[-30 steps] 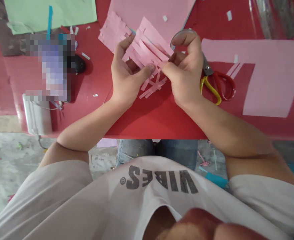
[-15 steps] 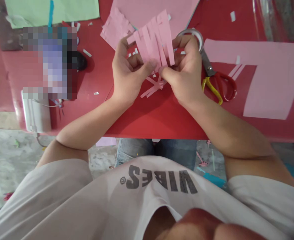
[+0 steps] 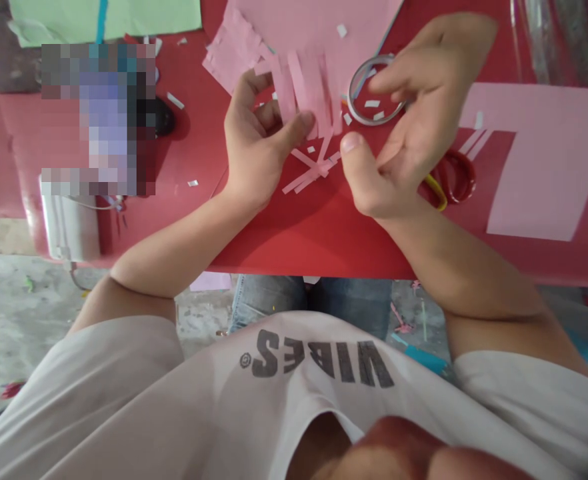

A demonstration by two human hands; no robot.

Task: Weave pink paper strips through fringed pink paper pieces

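Between the thumb and fingers of my left hand [image 3: 261, 140] is a piece of pink paper cut into strips [image 3: 307, 93], blurred at its far edge. My right hand [image 3: 414, 113] holds nothing; its thumb and fingers are spread apart, palm turned inward, just right of the strips. Under its fingers lies a roll of clear tape [image 3: 354, 100] on its side. Several thin pink strips joined in a star shape [image 3: 321, 170] lie on the red table below the held paper.
Scissors [image 3: 459, 177] with red and yellow handles lie partly behind my right hand. A large pink sheet [image 3: 539, 173] is at the right, another pink sheet [image 3: 314, 27] at the back. Green paper [image 3: 109, 20], a black mouse [image 3: 159, 119] and a white power bank [image 3: 71, 223] are at the left.
My right hand has let go of the pink strip-cut paper, moved right and opened over the tape and scissors. My left hand keeps its hold in nearly the same place.
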